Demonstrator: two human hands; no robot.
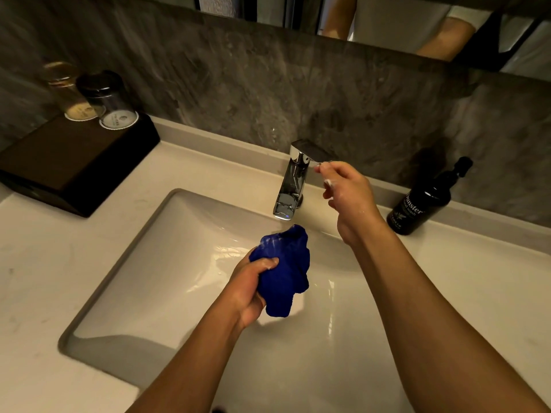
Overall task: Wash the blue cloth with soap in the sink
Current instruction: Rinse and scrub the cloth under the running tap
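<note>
A person stands at a bathroom sink (125,263), seen from above through a head-worn camera. The left hand (253,289) has its grip closed around a bunched blue cloth (286,269), which hangs over the white basin with most of the fabric spilling out beyond the thumb, its upper end just below the spout of a chrome tap (293,183). White flecks on the cloth above the grip look like suds or water. The right hand (347,193), up and away from the held cloth, has its grip narrow, fingertips pinched at the tap's flat lever; pale foam shows on those fingers. No steady stream can be made out at the spout, though the basin floor shines wet. A dark hand wash bottle (423,201) stands on the pale surface (477,287) well beyond the right wrist, untouched. Judged from the foam, soap seems already applied and worked in, so the washing looks well under way; rinsing and wringing out appear to remain
</note>
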